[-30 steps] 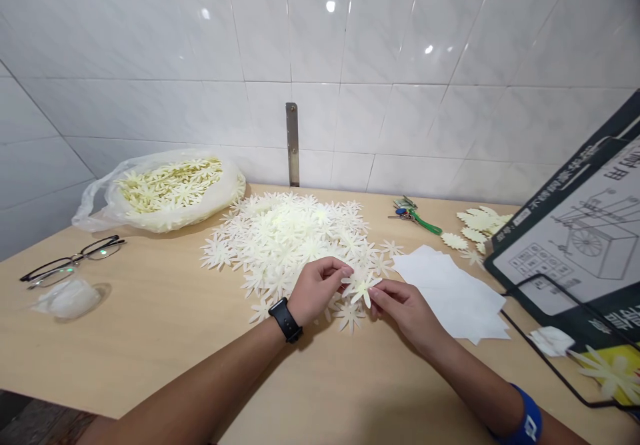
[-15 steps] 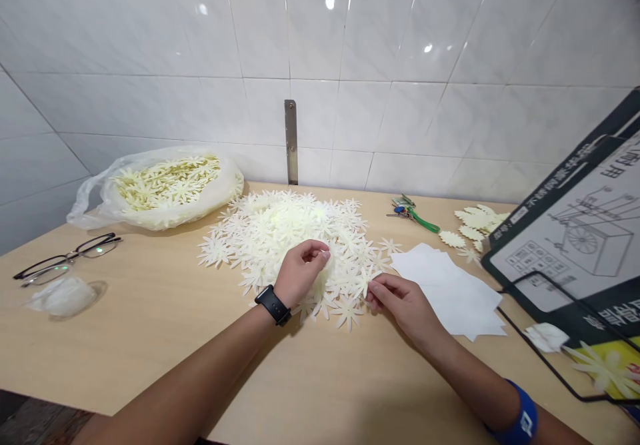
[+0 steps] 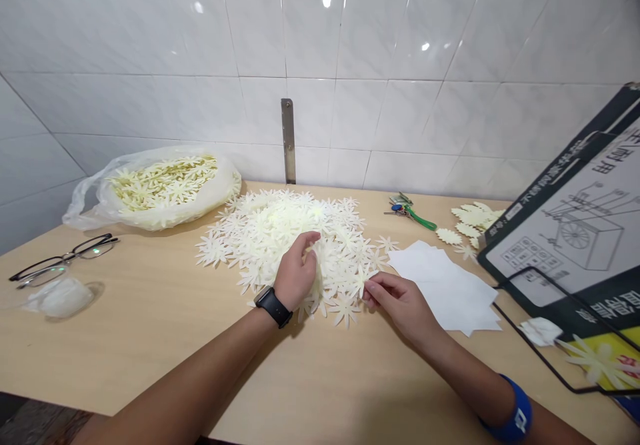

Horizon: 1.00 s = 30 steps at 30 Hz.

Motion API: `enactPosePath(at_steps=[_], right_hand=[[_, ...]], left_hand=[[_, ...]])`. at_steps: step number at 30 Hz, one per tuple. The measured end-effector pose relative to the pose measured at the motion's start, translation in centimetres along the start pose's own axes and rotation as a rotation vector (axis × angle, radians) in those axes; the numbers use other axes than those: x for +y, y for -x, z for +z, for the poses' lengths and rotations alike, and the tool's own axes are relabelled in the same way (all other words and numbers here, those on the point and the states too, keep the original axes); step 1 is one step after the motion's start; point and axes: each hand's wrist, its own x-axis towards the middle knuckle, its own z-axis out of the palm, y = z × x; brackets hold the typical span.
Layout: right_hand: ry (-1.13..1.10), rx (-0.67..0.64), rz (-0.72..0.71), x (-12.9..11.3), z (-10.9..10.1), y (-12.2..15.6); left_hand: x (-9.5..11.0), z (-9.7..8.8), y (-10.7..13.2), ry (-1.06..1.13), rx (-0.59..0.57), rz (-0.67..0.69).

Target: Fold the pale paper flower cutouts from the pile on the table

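A heap of pale cream flower-shaped cutouts (image 3: 280, 215) with narrow petals lies on the table before me. My left hand (image 3: 296, 272), a black watch on its wrist, is over the near side of the heap. Its thumb and index finger are apart, with nothing visible between them; the other fingers are hidden. At the heap's right edge, my right hand (image 3: 393, 296) pinches one flower cutout (image 3: 361, 284) by a petal between thumb and fingers. Just below it another single cutout (image 3: 345, 308) lies flat on the wood.
A plastic bag (image 3: 227, 182) of more cutouts stands back left. Glasses (image 3: 65, 258) and a white crumpled bundle (image 3: 65, 296) lie at left. To the right are white sheets (image 3: 445, 285), keys with a green strap (image 3: 420, 218), scalloped pieces (image 3: 475, 217) and a leaning printed box (image 3: 575, 238).
My left thumb and index finger have parted from their pinch, and the hand has shifted slightly. My right hand keeps its pinch almost in place. The whole view has shifted a little.
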Motion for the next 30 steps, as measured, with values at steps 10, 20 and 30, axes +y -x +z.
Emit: enactPosePath(at_steps=[10,20,30], right_hand=[[0.031,-0.047,-0.01,0.1,0.1,0.1],[0.009,-0.079,-0.01,0.2,0.0,0.1],[0.075,-0.015,-0.034,-0.2,-0.1,-0.1]], left_hand=[[2.0,1.0,1.9,-0.055,-0.428,0.369],[1.8,1.6,1.8,0.163,-0.301,-0.014],[1.6,1.4,0.8,0.548,-0.138,-0.353]])
